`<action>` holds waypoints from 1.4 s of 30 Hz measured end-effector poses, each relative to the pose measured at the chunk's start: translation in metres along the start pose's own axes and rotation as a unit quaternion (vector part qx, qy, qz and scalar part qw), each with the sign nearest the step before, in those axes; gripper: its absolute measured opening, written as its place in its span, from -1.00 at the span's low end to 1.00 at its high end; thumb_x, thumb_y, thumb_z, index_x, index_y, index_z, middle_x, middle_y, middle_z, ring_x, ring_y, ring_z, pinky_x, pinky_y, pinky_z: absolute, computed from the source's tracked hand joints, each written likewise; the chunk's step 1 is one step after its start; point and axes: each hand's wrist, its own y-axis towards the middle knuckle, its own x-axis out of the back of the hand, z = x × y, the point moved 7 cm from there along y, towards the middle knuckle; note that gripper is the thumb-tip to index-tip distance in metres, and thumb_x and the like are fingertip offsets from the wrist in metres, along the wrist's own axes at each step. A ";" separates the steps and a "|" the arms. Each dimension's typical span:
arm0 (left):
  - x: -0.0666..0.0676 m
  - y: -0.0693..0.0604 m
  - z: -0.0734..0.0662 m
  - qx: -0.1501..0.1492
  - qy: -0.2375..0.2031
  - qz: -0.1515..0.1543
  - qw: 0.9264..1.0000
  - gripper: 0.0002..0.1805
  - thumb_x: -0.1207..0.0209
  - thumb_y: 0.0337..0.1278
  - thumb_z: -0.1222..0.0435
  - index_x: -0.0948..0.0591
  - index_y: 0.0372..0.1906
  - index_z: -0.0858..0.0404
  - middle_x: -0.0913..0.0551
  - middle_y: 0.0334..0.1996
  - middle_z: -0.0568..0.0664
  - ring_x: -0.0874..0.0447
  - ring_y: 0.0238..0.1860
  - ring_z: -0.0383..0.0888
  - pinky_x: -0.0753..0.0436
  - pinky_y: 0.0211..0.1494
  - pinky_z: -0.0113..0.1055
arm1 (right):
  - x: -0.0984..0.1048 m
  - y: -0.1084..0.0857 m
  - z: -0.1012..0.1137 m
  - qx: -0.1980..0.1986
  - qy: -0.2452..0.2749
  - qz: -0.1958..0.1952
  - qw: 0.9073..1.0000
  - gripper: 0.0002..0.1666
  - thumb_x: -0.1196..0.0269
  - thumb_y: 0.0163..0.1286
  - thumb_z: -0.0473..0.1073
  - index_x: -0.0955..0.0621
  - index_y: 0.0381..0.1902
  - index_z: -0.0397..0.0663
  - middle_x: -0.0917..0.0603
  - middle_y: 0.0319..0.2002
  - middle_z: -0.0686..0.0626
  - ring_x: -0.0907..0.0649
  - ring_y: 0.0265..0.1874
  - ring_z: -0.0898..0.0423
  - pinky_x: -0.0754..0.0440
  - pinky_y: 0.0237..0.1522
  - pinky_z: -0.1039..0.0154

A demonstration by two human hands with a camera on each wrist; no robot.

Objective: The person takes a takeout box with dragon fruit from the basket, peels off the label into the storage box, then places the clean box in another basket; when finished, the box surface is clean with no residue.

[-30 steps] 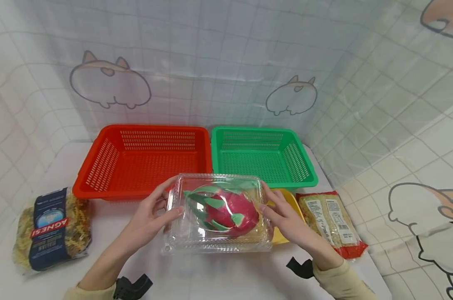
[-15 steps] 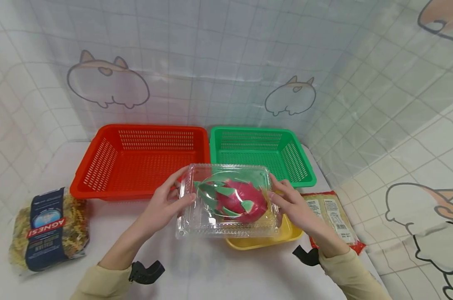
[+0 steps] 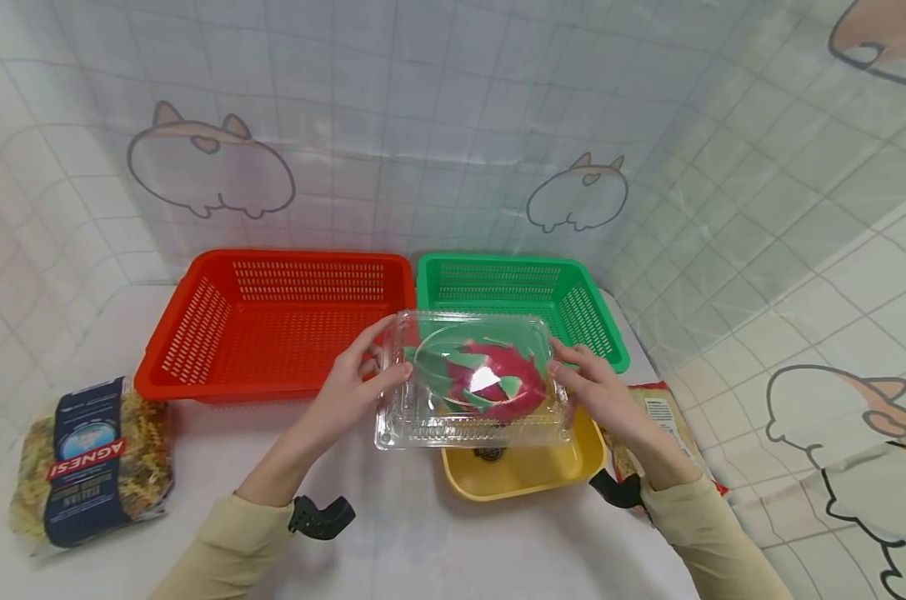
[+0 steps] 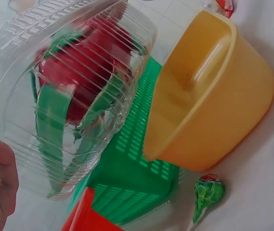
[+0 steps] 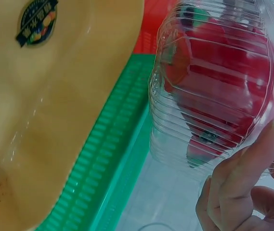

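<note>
A clear plastic clamshell box [image 3: 415, 423] with a pink-and-green dragon fruit [image 3: 507, 383] inside is held in the air between both hands. My left hand [image 3: 347, 387] grips its left edge, thumb on top and fingers underneath. On the opposite edge my right hand [image 3: 597, 390] holds on the same way. The lid looks closed. Below and partly covered by the box stands a yellow basin [image 3: 528, 477]; a dark round sticker shows inside it in the head view. Behind the box is a green basket [image 3: 606, 337], its front partly hidden.
A red basket [image 3: 272, 393] stands at the back left. At the left lies a bag of Agnesi pasta [image 3: 88, 462]. Another bag with red ends [image 3: 661, 407] lies at the right, partly behind my right arm. The left wrist view shows a green-wrapped lollipop [image 4: 209, 195] near the basin.
Both hands have moved the clamshell box with the dragon fruit to the right and away from me. More of the yellow basin now shows below it.
</note>
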 end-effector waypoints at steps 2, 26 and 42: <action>-0.002 0.006 0.000 0.000 -0.004 -0.001 1.000 -0.25 -0.24 0.29 0.20 -0.23 0.53 0.04 -0.36 -0.28 0.08 -0.32 -0.49 -0.22 -0.45 -0.46 -0.41 | 0.005 0.003 -0.001 -0.008 0.003 -0.002 1.000 -0.33 -0.04 0.59 -0.07 -0.21 0.52 -0.25 -0.28 0.34 -0.33 -0.60 -0.69 0.01 -0.67 -0.45 0.25; -0.027 0.082 0.009 0.051 -0.018 0.011 0.998 -0.21 -0.14 0.37 0.07 -0.10 0.59 0.07 -0.36 -0.53 -0.04 -0.34 -0.57 -0.13 -0.49 -0.25 -0.22 | 0.057 0.061 -0.019 -0.059 0.001 -0.007 0.998 -0.33 -0.01 0.61 0.00 -0.22 0.53 -0.18 -0.41 0.29 -0.36 -0.45 -0.57 0.09 -0.68 -0.43 0.16; -0.039 0.131 0.014 0.133 0.010 0.037 0.990 -0.20 -0.06 0.41 0.10 0.01 0.61 0.08 -0.45 -0.60 -0.06 -0.40 -0.70 -0.06 -0.56 0.15 0.01 | 0.077 0.100 -0.027 -0.097 -0.005 0.028 0.995 -0.35 0.04 0.63 -0.09 -0.16 0.52 -0.30 -0.37 0.26 -0.39 -0.52 -0.48 0.10 -0.72 -0.34 0.05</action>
